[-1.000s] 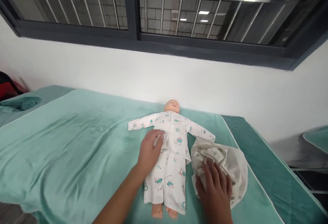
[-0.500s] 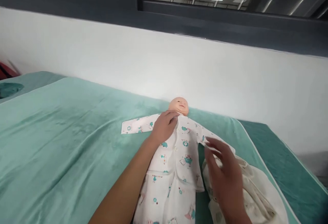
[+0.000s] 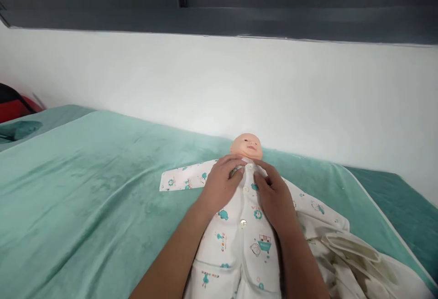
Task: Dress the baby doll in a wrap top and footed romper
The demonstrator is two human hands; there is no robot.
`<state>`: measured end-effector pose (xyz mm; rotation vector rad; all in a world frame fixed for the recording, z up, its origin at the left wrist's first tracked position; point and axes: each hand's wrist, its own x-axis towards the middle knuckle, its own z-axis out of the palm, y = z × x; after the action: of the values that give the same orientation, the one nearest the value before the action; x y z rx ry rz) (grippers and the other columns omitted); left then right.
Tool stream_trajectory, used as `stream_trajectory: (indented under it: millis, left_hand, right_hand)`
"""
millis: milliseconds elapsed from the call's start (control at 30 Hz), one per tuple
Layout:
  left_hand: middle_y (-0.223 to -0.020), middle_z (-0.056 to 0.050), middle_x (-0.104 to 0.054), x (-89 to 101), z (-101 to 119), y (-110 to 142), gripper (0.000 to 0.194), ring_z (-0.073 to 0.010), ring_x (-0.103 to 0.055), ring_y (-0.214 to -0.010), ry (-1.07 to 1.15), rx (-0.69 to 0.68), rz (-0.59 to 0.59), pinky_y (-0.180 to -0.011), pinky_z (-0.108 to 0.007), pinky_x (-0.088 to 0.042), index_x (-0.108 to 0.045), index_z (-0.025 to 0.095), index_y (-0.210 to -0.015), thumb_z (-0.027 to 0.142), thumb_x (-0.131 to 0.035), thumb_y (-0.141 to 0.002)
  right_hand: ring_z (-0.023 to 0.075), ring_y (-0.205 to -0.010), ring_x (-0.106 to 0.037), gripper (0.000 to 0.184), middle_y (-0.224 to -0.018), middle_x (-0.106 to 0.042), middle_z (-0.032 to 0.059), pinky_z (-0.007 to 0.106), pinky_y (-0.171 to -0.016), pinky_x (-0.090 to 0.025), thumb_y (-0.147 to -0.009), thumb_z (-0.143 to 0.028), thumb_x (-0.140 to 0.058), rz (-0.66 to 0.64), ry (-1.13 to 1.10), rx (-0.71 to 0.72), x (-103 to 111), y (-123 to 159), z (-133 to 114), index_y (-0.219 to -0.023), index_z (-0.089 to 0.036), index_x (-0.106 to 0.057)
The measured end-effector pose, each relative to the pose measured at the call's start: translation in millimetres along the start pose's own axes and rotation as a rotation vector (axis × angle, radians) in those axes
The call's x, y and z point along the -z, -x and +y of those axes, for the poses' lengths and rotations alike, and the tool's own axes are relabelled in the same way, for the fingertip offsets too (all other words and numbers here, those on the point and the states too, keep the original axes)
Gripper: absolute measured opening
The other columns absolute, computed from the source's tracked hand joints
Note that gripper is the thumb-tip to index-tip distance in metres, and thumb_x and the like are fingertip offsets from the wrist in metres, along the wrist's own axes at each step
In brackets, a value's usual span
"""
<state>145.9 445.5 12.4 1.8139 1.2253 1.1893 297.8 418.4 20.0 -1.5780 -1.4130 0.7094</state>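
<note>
A baby doll (image 3: pixel 247 145) lies on its back, dressed in a white baby shirt (image 3: pixel 230 235) with small printed animals and a row of buttons down the front. Matching trousers (image 3: pixel 208 285) show below the hem. At the collar, my left hand (image 3: pixel 224 178) grips the shirt on the left of the opening, thumb and fingers closed on the fabric. My right hand (image 3: pixel 273 192) holds the collar's other side in the same way. The top button (image 3: pixel 249 166) lies between my fingertips, and a lower button (image 3: pixel 243 223) is in plain sight. The sleeves spread out to both sides.
The doll rests on a green blanket (image 3: pixel 102 189) against a white wall (image 3: pixel 191 80). A crumpled cream cloth (image 3: pixel 356 258) lies to the right, touching the sleeve. At far left sits a red and black object (image 3: pixel 15 107). A dark window frame (image 3: pixel 239 16) runs above.
My right hand has moved from beside the right sleeve up and left to the collar, where it closed on the shirt. My left hand stays at the collar. The view has tilted slightly.
</note>
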Motion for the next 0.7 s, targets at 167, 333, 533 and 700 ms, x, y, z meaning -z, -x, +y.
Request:
stream_trajectory:
  millis: [167, 333, 533, 700]
  left_hand:
    - [-0.135, 0.000, -0.063, 1.6, -0.1, 2.8, 0.033, -0.0172, -0.053, -0.131, 0.003, -0.032, -0.041, -0.115, -0.036, -0.038, -0.073, 0.030, -0.115, 0.020, -0.046, -0.098]
    - [-0.136, 0.001, -0.062, 2.1, -0.9, 4.6, 0.039, -0.0172, -0.051, -0.132, -0.022, -0.037, -0.053, -0.113, -0.036, -0.039, -0.073, 0.033, -0.116, 0.017, -0.042, -0.098]
    - [-0.138, 0.003, -0.062, 1.7, -0.5, 5.1, 0.040, -0.0169, -0.051, -0.133, -0.041, -0.038, -0.053, -0.113, -0.036, -0.040, -0.074, 0.034, -0.114, 0.016, -0.042, -0.098]
    - [-0.133, 0.000, -0.065, -0.7, 3.4, 6.5, 0.034, -0.0183, -0.054, -0.129, -0.084, -0.067, -0.004, -0.113, -0.039, -0.041, -0.071, 0.030, -0.118, 0.020, -0.043, -0.099]
  right_hand:
    - [0.0159, -0.072, -0.056, 0.036, -0.093, -0.068, -0.0004, 0.032, -0.073, -0.044, -0.089, -0.037, -0.049, -0.045, 0.034, 0.031, -0.2, -10.1, -2.1, -0.120, -0.030, -0.067]
    - [0.0148, -0.069, -0.055, 0.033, -0.097, -0.068, 0.0007, 0.031, -0.068, -0.043, -0.085, -0.035, -0.053, -0.055, -0.017, 0.007, -1.0, -17.8, 2.8, -0.113, -0.025, -0.067]
    - [0.0159, -0.067, -0.054, 0.026, -0.080, -0.065, -0.0001, 0.031, -0.066, -0.042, -0.084, -0.036, -0.054, 0.037, -0.030, 0.014, -4.2, -15.2, 3.2, -0.102, -0.023, -0.068]
    - [0.0175, -0.071, -0.055, 0.026, -0.083, -0.067, 0.0017, 0.032, -0.070, -0.043, -0.086, -0.039, -0.055, 0.097, -0.066, 0.050, -6.1, -12.7, 3.7, -0.101, -0.022, -0.068]
